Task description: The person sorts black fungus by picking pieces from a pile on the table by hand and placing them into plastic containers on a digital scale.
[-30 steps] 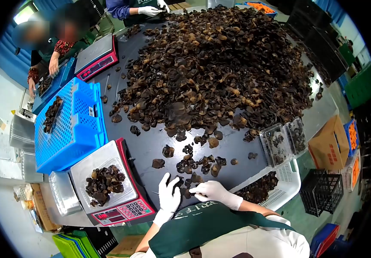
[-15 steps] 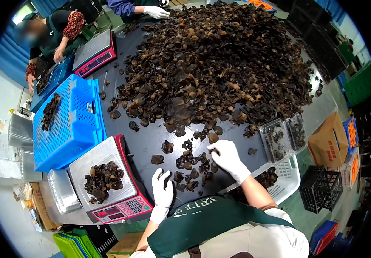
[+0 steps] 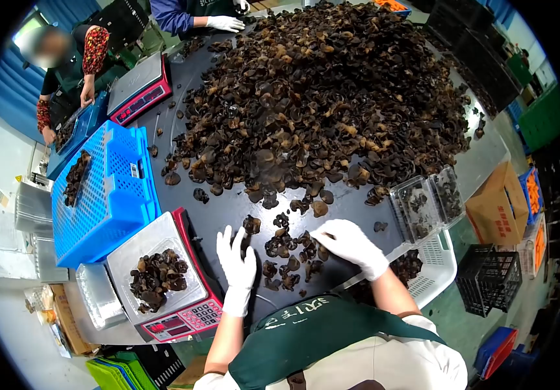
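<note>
My left hand (image 3: 236,261), white-gloved, is spread over the dark table beside a loose dark fungus piece (image 3: 251,225) and holds nothing that shows. My right hand (image 3: 348,244), also gloved, has its fingers together at the right side of a small cluster of fungus pieces (image 3: 281,244); whatever they pinch is too small to name. A large heap of brown-black fungus (image 3: 332,97) fills the far part of the table. At the left, a red-framed scale (image 3: 212,317) bears a clear tray with a fungus portion (image 3: 158,279).
Blue crates (image 3: 101,195) stand left of the scale, with clear trays (image 3: 100,296) below. Clear containers (image 3: 416,211) sit at the right edge above a white basket (image 3: 437,266). A second scale (image 3: 140,88) and two co-workers (image 3: 91,58) are at the far side.
My left hand has moved forward and its fingers have spread. My right hand went forward and right from the near pieces, then stayed near the cluster. A co-worker's arms have shifted at the upper left.
</note>
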`<state>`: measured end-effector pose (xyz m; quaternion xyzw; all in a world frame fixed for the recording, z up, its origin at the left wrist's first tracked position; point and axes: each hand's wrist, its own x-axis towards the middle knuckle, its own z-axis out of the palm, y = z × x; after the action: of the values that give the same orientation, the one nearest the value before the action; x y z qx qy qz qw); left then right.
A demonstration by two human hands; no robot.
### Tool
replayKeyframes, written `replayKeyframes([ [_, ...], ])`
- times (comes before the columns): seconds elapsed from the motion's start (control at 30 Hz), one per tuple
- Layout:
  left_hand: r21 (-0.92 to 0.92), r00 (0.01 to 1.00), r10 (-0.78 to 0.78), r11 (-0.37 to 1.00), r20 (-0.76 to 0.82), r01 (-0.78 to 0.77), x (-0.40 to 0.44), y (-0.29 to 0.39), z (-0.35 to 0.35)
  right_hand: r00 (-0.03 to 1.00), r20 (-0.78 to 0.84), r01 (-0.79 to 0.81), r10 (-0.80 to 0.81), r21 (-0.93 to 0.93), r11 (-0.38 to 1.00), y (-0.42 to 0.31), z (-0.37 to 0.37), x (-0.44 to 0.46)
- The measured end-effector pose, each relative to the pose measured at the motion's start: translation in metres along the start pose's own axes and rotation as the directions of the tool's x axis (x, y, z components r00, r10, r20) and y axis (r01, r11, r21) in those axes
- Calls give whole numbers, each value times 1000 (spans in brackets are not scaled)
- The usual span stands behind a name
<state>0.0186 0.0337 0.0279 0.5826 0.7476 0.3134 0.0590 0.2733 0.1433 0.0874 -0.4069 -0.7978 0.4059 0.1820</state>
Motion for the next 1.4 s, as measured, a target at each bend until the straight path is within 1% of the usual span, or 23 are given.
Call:
replayKeyframes([
  [0.1,85,994,-2,996,110,-7,26,-4,15,985,-111,138,-135,19,990,0,45,38],
  [0.17,153,956,-82,987,283,39,30,-6,27,948,-172,235,-267,-187,954,18,87,61],
  [0.2,234,942,-70,972,329,-10,26,-7,30,951,-101,257,-291,-261,931,13,89,66],
  [0.23,185,956,-20,982,294,-36,23,-10,32,920,-121,333,-373,-260,906,27,98,75],
  [0.3,57,968,79,994,237,-95,15,-15,28,971,0,235,-238,-167,958,21,82,72],
  [0.37,-20,983,126,992,137,-124,0,-16,24,976,-115,188,-186,8,982,25,67,71],
  [0.4,-56,988,117,992,104,-112,-8,-19,23,998,-45,57,-52,130,990,21,48,67],
  [0.43,-94,992,107,990,70,-100,-15,-21,22,993,-95,89,-76,140,986,25,34,61],
  [0.5,-136,995,104,985,2,-103,-19,-22,19,994,-48,-83,99,254,964,32,13,45],
  [0.63,-194,999,47,980,-21,-50,-15,-16,18,991,-101,-69,87,171,983,41,-1,14],
  [0.7,-507,963,-267,824,46,253,-11,-13,20,989,-70,-120,133,163,979,35,0,3],
  [0.77,-623,816,-442,533,372,573,-5,-19,15,988,-33,-142,150,176,974,26,1,-1],
  [0.83,-781,754,-335,76,565,619,-3,-19,12,990,-29,-132,140,184,974,19,4,-3],
  [0.87,-757,706,-322,-54,631,651,-2,-12,4,991,-30,-125,133,188,974,17,8,-2],
  [0.97,-661,622,-228,-325,749,677,-2,-5,-4,992,-30,-109,121,258,960,13,10,-1],
  [1.0,-649,617,-211,-341,758,680,-2,-2,-8,993,61,-111,98,273,956,15,4,-3],
  [1.07,-664,629,-218,-309,746,681,-4,-8,-5,959,283,-102,-3,356,929,29,-11,-11],
  [1.1,-674,636,-225,-280,738,683,-4,-10,-5,902,431,-160,22,288,944,26,-25,-15],
  [1.17,-760,695,-353,-79,626,645,-1,-8,-5,743,646,-254,174,32,967,16,-51,-29],
  [1.27,-742,740,-496,249,454,622,6,-7,-4,870,450,-142,203,-164,976,36,-43,-46],
  [1.3,-748,860,-425,462,284,476,6,-12,2,936,281,-143,214,-253,957,38,-31,-49],
  [1.33,-697,821,-468,466,328,545,15,8,-8,978,95,-148,183,-292,945,38,-22,-49],
  [1.4,-655,896,-388,623,216,428,18,-5,17,979,-202,2,-30,-139,990,-8,-28,-39],
])
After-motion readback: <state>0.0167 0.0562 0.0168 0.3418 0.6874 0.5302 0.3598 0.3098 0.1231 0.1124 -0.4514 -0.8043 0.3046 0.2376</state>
